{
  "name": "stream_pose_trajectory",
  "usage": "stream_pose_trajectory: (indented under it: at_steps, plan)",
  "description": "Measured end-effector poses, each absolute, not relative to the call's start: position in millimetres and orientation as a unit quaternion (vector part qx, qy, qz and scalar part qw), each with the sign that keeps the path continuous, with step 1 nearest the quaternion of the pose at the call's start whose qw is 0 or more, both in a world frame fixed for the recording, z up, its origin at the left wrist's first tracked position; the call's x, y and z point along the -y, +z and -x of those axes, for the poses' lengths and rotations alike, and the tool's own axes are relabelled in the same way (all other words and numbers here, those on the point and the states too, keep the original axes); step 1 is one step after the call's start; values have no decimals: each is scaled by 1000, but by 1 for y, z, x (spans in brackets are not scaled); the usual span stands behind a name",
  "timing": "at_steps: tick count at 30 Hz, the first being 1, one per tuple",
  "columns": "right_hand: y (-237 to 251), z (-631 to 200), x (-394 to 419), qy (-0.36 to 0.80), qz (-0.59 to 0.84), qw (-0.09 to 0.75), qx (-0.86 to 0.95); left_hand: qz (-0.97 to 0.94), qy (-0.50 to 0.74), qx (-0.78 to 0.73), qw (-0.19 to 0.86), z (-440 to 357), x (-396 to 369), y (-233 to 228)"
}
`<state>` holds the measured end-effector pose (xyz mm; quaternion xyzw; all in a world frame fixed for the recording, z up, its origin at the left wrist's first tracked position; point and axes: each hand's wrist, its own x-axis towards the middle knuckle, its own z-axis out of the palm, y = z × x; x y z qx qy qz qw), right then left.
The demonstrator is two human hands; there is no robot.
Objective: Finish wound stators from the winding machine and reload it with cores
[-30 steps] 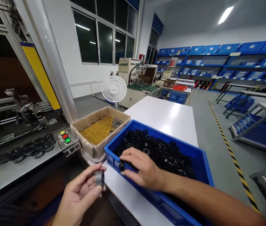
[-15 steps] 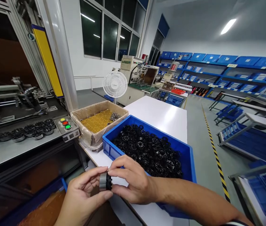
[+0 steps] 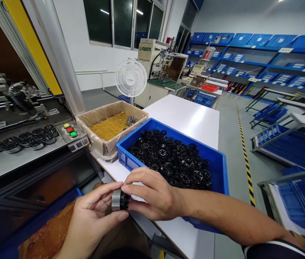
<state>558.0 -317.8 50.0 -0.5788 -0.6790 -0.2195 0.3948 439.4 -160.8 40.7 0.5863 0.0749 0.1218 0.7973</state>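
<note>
My left hand (image 3: 93, 216) pinches a grey metal ring (image 3: 116, 200) between thumb and fingers, low in the middle of the view. My right hand (image 3: 149, 196) presses a small black plastic part (image 3: 124, 200) against the ring's right side. Both hands meet just in front of the white table's near edge. Right behind them stands a blue bin (image 3: 217, 160) heaped with black round plastic parts (image 3: 171, 158).
A cardboard box (image 3: 98, 142) with a plastic liner, yellow trays and a few metal rings stands left of the bin on the white table (image 3: 187, 118). At left a machine bench carries a row of black parts (image 3: 20, 142) and a button panel (image 3: 70, 130). A white fan (image 3: 131, 78) stands behind.
My right hand left the blue bin with a black part and came to the ring in my left hand. The two pieces are now held together. The view has tilted down slightly.
</note>
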Motion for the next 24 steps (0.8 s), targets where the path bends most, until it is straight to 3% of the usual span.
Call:
stream_pose_trajectory:
  at_steps: [13, 24]
  plan:
    - [49, -562, 316, -247, 569, 390, 681, -585, 131, -96, 794, -440, 160, 39]
    - [49, -560, 315, -333, 555, 307, 697, -605, 122, -157, 771, -436, 165, 34]
